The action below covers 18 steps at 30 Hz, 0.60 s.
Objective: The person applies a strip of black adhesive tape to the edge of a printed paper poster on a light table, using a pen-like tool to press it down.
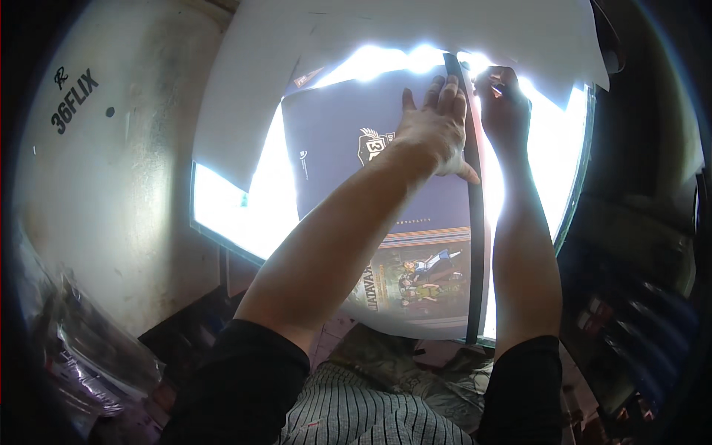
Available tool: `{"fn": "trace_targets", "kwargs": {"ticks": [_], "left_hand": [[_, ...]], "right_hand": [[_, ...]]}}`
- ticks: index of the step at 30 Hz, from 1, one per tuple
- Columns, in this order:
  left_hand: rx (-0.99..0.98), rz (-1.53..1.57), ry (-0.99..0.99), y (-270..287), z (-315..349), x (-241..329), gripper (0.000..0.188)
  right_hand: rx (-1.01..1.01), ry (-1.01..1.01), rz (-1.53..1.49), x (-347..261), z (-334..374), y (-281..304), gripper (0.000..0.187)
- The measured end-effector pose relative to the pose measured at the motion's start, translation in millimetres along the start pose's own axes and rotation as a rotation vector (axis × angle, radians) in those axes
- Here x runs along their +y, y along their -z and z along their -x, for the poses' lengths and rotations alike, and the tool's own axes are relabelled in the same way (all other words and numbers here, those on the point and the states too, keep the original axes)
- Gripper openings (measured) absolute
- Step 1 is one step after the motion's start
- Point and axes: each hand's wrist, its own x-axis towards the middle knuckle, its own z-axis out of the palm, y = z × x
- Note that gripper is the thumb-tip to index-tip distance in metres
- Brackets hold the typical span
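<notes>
My left hand [437, 133] is spread flat on a printed sheet [334, 122], purple above with a coloured picture band below. Its fingertips reach the upper part of a long black straight strip [475, 252], and the thumb lies across that strip lower down. The strip runs along the sheet's right side, with a pale margin just beyond it. My right hand [504, 96] is closed near the strip's far end, on its right. Something small and shiny shows at its fingers; glare and shadow hide its kind. Beneath the sheet is a brightly lit panel [222, 200].
Large white sheets [415, 26] cover the panel's far side and its left corner. A pale upright board [141, 178] with dark lettering stands at left. Clear plastic wrapping [104, 341] lies at lower left. Dark, shiny bundles [630, 326] are at lower right.
</notes>
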Motion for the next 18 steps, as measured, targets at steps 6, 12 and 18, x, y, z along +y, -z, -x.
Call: {"fn": "trace_targets", "kwargs": {"ticks": [6, 12, 18], "left_hand": [[0.023, 0.064, -0.001, 3.8, 1.3, 1.8, 0.144], [0.039, 0.002, -0.001, -14.8, -7.8, 4.8, 0.150], [-0.031, 0.003, 0.041, 5.4, -8.7, 7.2, 0.146]], "right_hand": [[-0.086, -0.023, 0.191, -16.5, 40.1, 43.8, 0.012], [-0.231, -0.178, 0.308, -58.9, 203.8, 146.7, 0.009], [-0.345, -0.378, 0.505, -132.4, 343.7, 244.8, 0.011]]}}
